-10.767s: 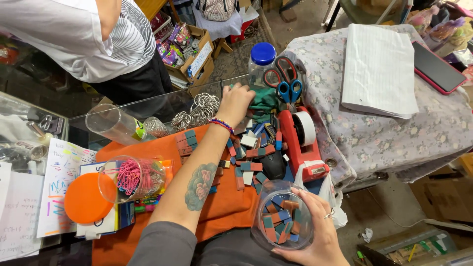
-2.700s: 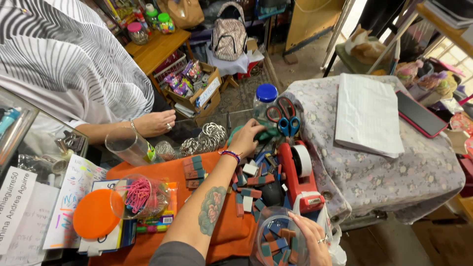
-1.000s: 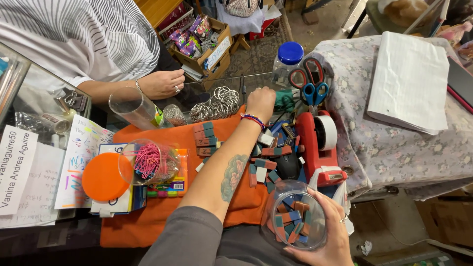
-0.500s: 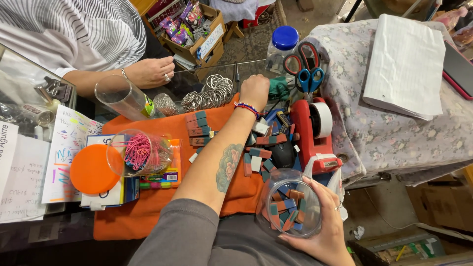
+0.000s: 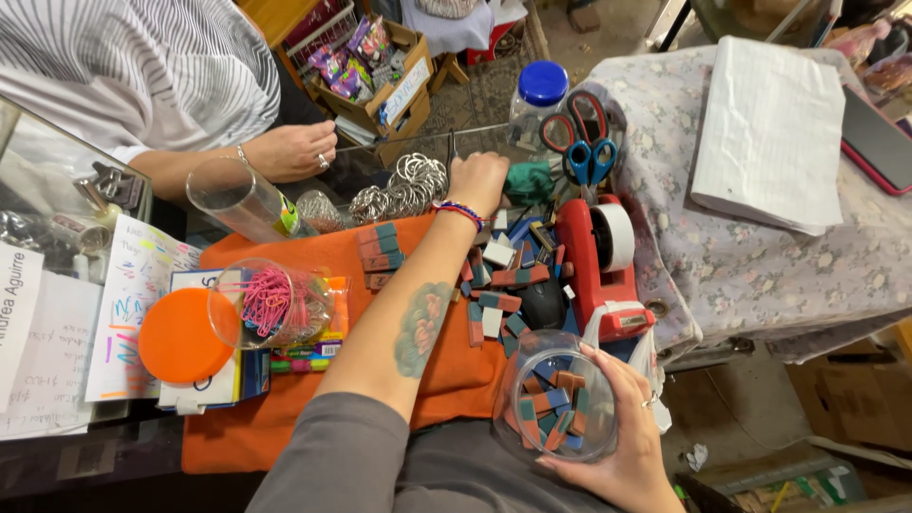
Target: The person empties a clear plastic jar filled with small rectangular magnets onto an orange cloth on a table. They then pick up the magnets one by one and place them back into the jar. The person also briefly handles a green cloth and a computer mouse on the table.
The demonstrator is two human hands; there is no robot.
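Erasers, small red-and-blue rectangular blocks (image 5: 497, 302), are scattered over an orange cloth (image 5: 313, 380) in the head view. A round clear plastic jar (image 5: 559, 397), partly filled with such erasers, is gripped from below by the right hand (image 5: 617, 427). The left hand (image 5: 478, 180) is stretched forward and closed loosely over the far end of the pile, beside a red tape dispenser (image 5: 598, 256); whether an eraser is held there cannot be told.
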